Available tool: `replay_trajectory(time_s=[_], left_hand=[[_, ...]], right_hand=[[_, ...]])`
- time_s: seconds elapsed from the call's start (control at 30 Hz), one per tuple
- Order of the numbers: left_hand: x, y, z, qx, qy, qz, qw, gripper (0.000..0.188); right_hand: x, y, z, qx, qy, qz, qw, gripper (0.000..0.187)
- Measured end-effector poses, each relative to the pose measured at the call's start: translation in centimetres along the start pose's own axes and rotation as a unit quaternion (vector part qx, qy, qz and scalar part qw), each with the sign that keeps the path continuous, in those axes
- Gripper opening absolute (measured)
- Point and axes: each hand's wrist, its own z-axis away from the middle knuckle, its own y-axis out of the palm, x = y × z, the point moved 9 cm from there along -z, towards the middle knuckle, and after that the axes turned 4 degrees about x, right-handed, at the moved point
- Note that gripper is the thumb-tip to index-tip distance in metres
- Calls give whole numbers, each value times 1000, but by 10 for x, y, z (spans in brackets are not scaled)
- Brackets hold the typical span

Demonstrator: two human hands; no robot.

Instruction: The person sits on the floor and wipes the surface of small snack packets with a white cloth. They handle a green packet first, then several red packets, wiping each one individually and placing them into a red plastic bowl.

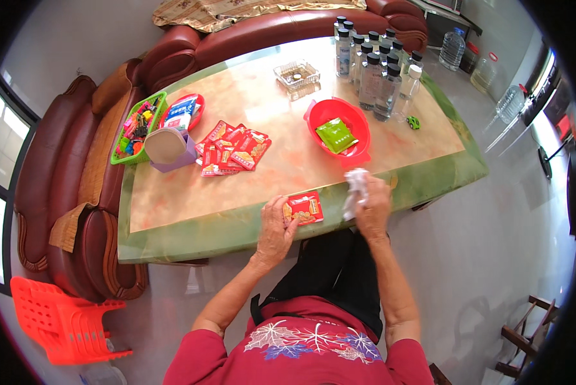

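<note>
A red snack packet lies flat at the table's near edge. My left hand grips its left end, the thumb along the near side. Just to the right, my right hand is closed round a crumpled white tissue, somewhat blurred and raised beside the packet. Beyond it stands a red plastic basin with a green packet inside. Several more red packets lie in a loose, overlapping pile farther left.
On the left of the table are a green basket of small coloured things, a purple container and a red dish. Several black-capped bottles crowd the far right, near a green toy car. A clear tray sits far back.
</note>
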Motion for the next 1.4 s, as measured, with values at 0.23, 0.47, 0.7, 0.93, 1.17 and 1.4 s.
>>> replay_trajectory(time_s=[0.23, 0.47, 0.7, 0.93, 1.17, 1.4], left_hand=[[20, -6, 11, 15, -81, -43, 996, 62], [16, -5, 12, 2, -56, -79, 995, 63], [22, -2, 14, 4, -68, -56, 996, 77], [29, 7, 13, 63, -55, -60, 995, 88], [32, 4, 12, 99, -82, -80, 989, 91], [18, 1, 10, 67, -34, -116, 990, 46]], right_hand=[[129, 84, 32, 113, -173, 19, 978, 37], [95, 79, 24, 129, -110, 51, 984, 40], [92, 55, 29, 150, -137, 36, 978, 46], [128, 97, 34, 276, -195, -111, 935, 42], [119, 81, 29, 235, -196, -73, 949, 42], [90, 44, 51, 206, -153, -23, 966, 50]])
